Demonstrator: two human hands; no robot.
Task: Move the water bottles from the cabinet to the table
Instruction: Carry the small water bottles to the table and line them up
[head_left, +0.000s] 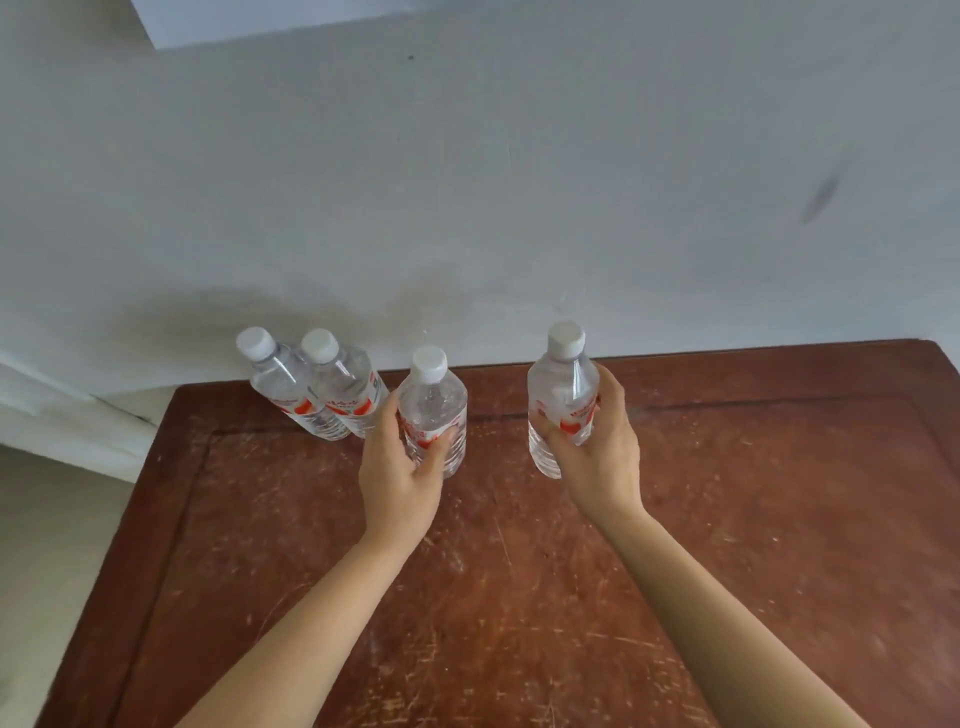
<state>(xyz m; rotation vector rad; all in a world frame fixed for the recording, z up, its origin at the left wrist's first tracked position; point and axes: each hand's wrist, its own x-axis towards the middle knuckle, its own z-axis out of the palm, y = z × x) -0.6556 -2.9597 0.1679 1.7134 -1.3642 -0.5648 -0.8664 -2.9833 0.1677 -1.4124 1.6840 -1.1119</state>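
The left-held bottle (434, 402) is clear, ribbed plastic, round in section, with a white ridged screw cap and a red-and-white label band round its waist. It is upright, a little toward twelve o'clock from the middle of the surface (519, 597). The right-held bottle (563, 382), of the same make, leans slightly and sits near it at three o'clock, with a gap between the two. Whether either base touches the wood cannot be told. At the surface's eleven o'clock corner stand the far-left bottle (280, 384) and the second bottle (345, 387), overlapping in view and close to the wall (467, 182)

The left hand (397, 467) reaches in from six o'clock with a straight wrist. Its fingers (387, 410) curl round the label on the nine o'clock side, and the thumb presses on the three o'clock side. The right hand (602, 457) comes in the same way. Its fingers (610, 395) wrap the label's three o'clock side, and the thumb lies across the lower front. Both forearms are bare and angle inward from the lower edge

The surface is reddish-brown wood, worn and crossed with pale scratches, with a flat panel set inside a raised frame. The wall is matt grey-white plaster with a dark smear at two o'clock
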